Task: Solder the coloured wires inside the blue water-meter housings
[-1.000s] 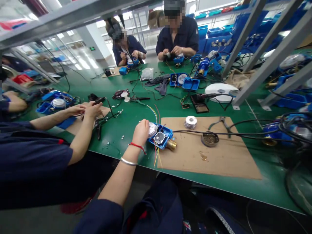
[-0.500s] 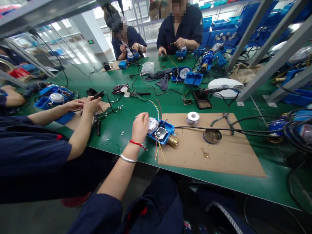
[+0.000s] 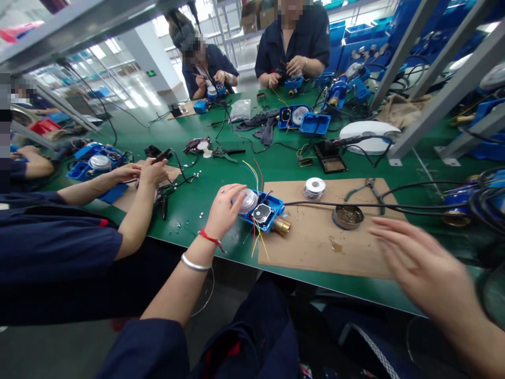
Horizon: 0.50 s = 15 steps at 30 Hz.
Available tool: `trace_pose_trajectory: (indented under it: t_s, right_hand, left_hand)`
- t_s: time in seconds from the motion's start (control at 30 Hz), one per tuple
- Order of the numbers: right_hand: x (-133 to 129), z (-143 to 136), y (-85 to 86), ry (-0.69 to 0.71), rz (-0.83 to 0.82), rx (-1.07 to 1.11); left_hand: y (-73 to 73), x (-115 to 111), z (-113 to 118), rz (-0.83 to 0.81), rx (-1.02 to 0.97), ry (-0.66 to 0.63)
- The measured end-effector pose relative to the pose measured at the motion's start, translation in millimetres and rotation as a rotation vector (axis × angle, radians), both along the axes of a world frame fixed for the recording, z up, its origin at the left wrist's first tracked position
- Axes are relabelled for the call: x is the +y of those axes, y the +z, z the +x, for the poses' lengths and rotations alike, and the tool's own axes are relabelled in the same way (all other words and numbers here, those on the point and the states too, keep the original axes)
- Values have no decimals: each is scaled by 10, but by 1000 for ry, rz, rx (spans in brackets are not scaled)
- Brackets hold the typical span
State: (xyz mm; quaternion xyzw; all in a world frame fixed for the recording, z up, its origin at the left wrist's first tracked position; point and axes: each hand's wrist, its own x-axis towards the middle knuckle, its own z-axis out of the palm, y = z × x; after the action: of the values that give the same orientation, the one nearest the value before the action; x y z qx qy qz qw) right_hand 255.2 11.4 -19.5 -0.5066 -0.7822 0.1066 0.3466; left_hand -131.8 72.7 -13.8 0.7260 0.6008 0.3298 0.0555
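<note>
Two hands of mine are showing in the head view now, where a second ago only the left one was. My left hand [image 3: 225, 210] is bending over the white round part [image 3: 249, 201] of the blue housing [image 3: 269, 223], its fingers reaching flatter across that part than before; I cannot tell whether they are pinching it. The housing is sitting, as earlier, across the left edge of the cardboard [image 3: 300, 250], its brass fitting [image 3: 282, 226] pointing toward the near edge and its loose wires [image 3: 260, 243] spilling out on both sides.

My right hand [image 3: 426, 266], blurred, is hovering over the cardboard's right edge, fingers stretched out and lying close together, holding nothing visible. Nearest to it, the round tin [image 3: 347, 218] is resting inward from that edge. The pliers [image 3: 370, 188] are lying at the far right corner, and the wire spool [image 3: 314, 189] is standing near the far edge.
</note>
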Motion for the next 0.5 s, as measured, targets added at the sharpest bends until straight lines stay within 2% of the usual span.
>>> trace_pose_trajectory:
  t_s: [0.07,0.13,0.23,0.37,0.5]
  right_hand:
    - [157,-408,-149,226,-75,-3]
    - [332,-816,-247,333,-126,29]
    - [573,-1291,-277,298,-176,67]
    - [851,-1660,-239,234,-173,57]
    - [1026,-1899,-219,199,-171,47]
  left_hand:
    - [94,234,87,-107,0,-12]
    - [182,396,196,-238,-80,-21]
    - [272,474,325,-351,-275,-56]
    - [250,400,348,-334,-487,-39]
    - [90,345,261,-165,-380,42]
